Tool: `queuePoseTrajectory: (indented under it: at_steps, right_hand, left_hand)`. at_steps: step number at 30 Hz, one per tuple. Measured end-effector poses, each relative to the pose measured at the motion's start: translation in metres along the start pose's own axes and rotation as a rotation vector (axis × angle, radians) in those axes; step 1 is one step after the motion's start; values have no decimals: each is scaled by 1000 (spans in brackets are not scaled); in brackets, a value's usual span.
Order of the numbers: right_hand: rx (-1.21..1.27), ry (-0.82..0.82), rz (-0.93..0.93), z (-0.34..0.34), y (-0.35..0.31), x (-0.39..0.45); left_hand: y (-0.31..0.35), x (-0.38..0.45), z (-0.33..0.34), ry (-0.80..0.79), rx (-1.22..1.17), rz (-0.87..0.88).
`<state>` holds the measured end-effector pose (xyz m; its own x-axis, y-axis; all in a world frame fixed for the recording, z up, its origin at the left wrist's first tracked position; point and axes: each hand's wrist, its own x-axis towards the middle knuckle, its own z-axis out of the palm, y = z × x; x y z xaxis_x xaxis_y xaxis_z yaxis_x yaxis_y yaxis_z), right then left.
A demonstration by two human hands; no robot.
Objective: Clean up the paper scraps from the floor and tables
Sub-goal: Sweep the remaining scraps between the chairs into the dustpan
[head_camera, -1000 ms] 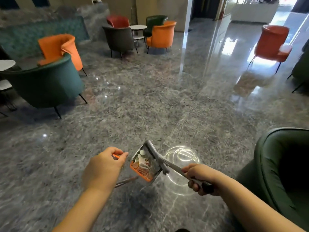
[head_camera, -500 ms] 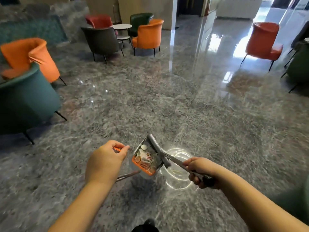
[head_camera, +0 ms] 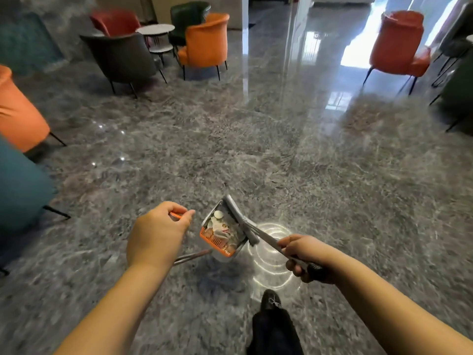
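A grey dustpan [head_camera: 236, 249] with an orange comb edge hangs low over the marble floor, between my two hands. White paper scraps [head_camera: 219, 226] lie inside it. My left hand [head_camera: 157, 234] grips the orange end of the dustpan's long metal handle [head_camera: 192, 257]. My right hand [head_camera: 305, 257] grips the black-ended handle of a grey broom [head_camera: 243, 221], whose head lies along the dustpan's right rim.
Orange and teal armchairs [head_camera: 18, 119] stand at the left. A dark grey chair [head_camera: 122, 57], an orange chair [head_camera: 204, 39] and a small round table [head_camera: 154, 29] are at the back. An orange chair [head_camera: 399, 42] stands far right. My dark shoe [head_camera: 271, 302] steps forward below the dustpan.
The view has moved forward and turned right across the floor. The green chair at the right has left the frame. My shoe has come into view. Both hands keep their holds.
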<state>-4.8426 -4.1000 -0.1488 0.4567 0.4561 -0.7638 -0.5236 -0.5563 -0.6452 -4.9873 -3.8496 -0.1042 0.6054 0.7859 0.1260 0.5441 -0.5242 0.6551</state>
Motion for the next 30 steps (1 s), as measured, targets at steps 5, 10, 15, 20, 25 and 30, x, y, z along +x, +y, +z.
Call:
queuePoseTrajectory:
  at_steps: [5, 10, 15, 20, 25, 30]
  right_hand:
    - [-21, -7, 9, -48, -90, 81]
    - [-64, -9, 15, -90, -182, 145]
    - [-48, 1, 31, -121, -259, 213]
    - [-31, 30, 34, -142, -334, 300]
    - [-12, 35, 53, -152, -422, 379]
    - [24, 45, 52, -167, -504, 444]
  left_hand:
    - [34, 103, 61, 0, 15, 4]
    - [69, 199, 100, 27, 29, -14]
    - [89, 297, 135, 22, 2, -33]
    - [94, 413, 180, -21, -35, -31]
    - [99, 537, 216, -57, -12, -6]
    - [119, 648, 245, -106, -3, 24]
